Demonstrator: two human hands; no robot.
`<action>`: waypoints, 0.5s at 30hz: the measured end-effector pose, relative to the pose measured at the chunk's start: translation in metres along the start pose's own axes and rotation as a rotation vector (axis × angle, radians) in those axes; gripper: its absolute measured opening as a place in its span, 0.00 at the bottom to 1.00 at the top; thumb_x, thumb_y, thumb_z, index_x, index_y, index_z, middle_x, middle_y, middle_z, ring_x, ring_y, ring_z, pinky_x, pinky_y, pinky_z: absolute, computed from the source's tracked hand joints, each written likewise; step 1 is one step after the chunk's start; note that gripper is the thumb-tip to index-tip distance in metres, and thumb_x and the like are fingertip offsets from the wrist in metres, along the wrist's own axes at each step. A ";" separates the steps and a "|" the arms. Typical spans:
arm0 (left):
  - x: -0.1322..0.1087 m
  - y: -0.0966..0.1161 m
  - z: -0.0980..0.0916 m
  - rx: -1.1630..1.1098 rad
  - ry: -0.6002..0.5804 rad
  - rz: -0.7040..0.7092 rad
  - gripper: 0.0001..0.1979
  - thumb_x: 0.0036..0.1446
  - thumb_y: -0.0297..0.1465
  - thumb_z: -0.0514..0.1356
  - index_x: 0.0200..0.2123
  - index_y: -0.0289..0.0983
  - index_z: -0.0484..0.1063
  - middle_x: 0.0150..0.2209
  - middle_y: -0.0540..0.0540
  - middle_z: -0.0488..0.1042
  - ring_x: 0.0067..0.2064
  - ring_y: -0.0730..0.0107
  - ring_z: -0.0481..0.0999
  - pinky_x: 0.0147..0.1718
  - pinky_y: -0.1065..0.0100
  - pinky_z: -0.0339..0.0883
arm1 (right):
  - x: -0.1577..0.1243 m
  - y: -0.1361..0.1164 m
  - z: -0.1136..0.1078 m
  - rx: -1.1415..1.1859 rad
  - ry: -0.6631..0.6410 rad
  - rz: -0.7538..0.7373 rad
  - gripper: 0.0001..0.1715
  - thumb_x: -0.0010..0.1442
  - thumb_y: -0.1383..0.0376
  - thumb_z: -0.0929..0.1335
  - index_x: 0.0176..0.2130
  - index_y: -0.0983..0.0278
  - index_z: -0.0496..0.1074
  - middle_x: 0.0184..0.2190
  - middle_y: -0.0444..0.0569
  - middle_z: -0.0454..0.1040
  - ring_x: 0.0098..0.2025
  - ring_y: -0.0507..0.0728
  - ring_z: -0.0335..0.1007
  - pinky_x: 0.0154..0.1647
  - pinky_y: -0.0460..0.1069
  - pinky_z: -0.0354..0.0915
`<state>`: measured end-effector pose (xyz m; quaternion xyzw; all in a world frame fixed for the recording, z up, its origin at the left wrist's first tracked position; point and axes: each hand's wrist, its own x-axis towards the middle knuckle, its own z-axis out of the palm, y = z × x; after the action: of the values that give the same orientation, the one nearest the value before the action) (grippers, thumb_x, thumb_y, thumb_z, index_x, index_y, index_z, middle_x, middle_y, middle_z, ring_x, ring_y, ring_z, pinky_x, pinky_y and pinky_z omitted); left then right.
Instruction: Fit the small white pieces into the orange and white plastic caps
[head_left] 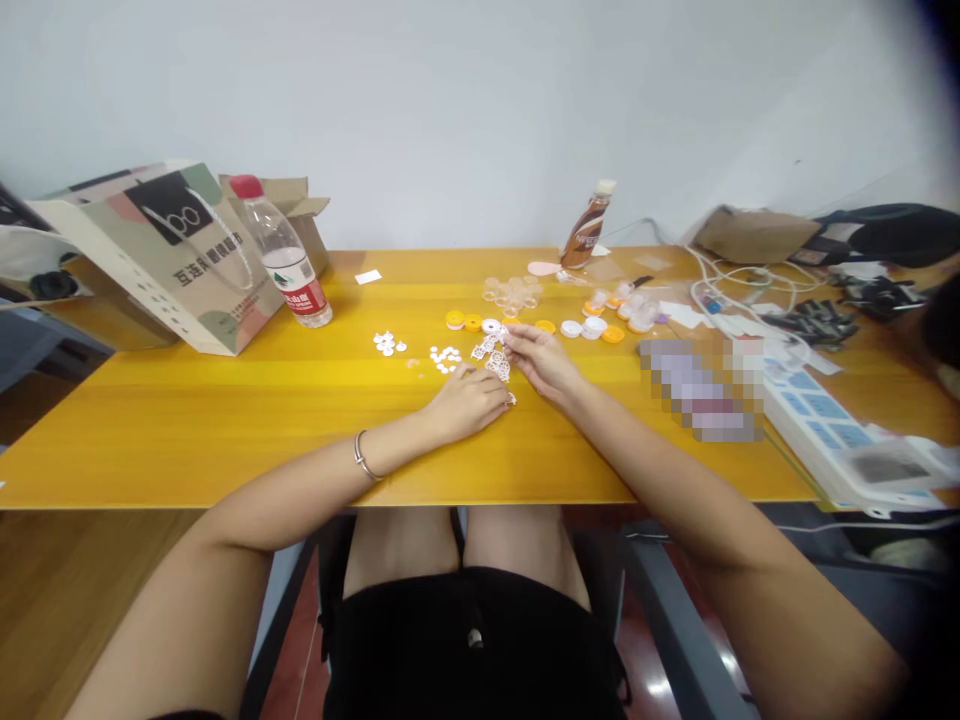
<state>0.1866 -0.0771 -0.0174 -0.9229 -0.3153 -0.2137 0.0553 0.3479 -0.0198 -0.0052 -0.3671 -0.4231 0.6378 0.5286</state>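
Pinching the upper end of a white lacy strip (pixel 496 362) of small parts between narrowed fingertips, the right hand (pixel 544 362) rests on the yellow table (pixel 225 420). The left hand (pixel 469 400) lies curled over its lower end; whether it actually grips cannot be told. Clear cups (pixel 514 293) cluster behind, contents unclear.

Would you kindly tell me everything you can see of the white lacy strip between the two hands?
The white lacy strip looks like thin cut paper or plastic, a chain of small openwork pieces; finer detail is too small to tell. It lies on the yellow wooden table, running from far to near. The right hand pinches its far end; the left hand rests at its near end, touching it. Small white round pieces lie beside it, apart.
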 end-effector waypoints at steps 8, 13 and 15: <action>0.000 -0.011 -0.005 -0.326 0.325 -0.116 0.02 0.55 0.27 0.56 0.30 0.36 0.67 0.38 0.45 0.75 0.41 0.68 0.73 0.41 0.66 0.62 | -0.006 0.001 0.006 -0.036 0.019 0.064 0.10 0.45 0.72 0.73 0.31 0.65 0.72 0.24 0.40 0.74 0.25 0.45 0.69 0.31 0.41 0.68; -0.003 -0.039 -0.007 -0.536 0.478 -0.386 0.02 0.56 0.28 0.57 0.32 0.35 0.68 0.28 0.50 0.71 0.29 0.76 0.69 0.30 0.73 0.64 | -0.008 0.001 0.008 -0.124 -0.010 0.097 0.09 0.47 0.73 0.73 0.31 0.66 0.71 0.23 0.42 0.74 0.23 0.46 0.71 0.28 0.41 0.68; -0.004 -0.050 -0.008 -0.577 0.519 -0.463 0.05 0.58 0.29 0.56 0.37 0.35 0.70 0.30 0.49 0.72 0.29 0.76 0.70 0.31 0.73 0.65 | -0.009 0.001 0.009 -0.141 -0.012 0.112 0.08 0.49 0.74 0.72 0.31 0.66 0.70 0.23 0.42 0.74 0.23 0.47 0.71 0.27 0.40 0.69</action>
<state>0.1505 -0.0412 -0.0135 -0.7216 -0.4167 -0.5240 -0.1762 0.3411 -0.0298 -0.0027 -0.4227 -0.4491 0.6371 0.4622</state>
